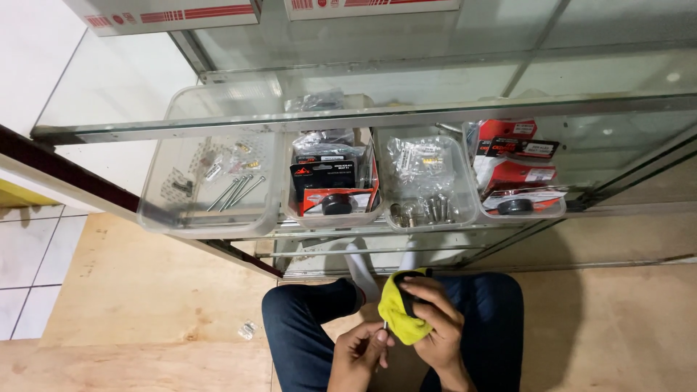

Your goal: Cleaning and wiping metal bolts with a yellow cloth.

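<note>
My right hand [434, 319] grips a yellow cloth [400, 317] wrapped around a small dark part [408, 289] that shows at the cloth's top. My left hand [359, 352] sits just below and left of it, its fingers pinched on a thin metal piece [384, 328] at the cloth's lower edge. Both hands hover over my knees in dark blue trousers [305, 327], low in the middle of the head view.
In front stands a glass display case with a metal-edged glass shelf [218, 127]. Under it sit clear plastic bins: one with long bolts [210, 192], one with black-and-red packets [330, 190], one with bagged small bolts [428, 189], one with red packets [517, 178]. A small clear bag [247, 330] lies on the plywood floor.
</note>
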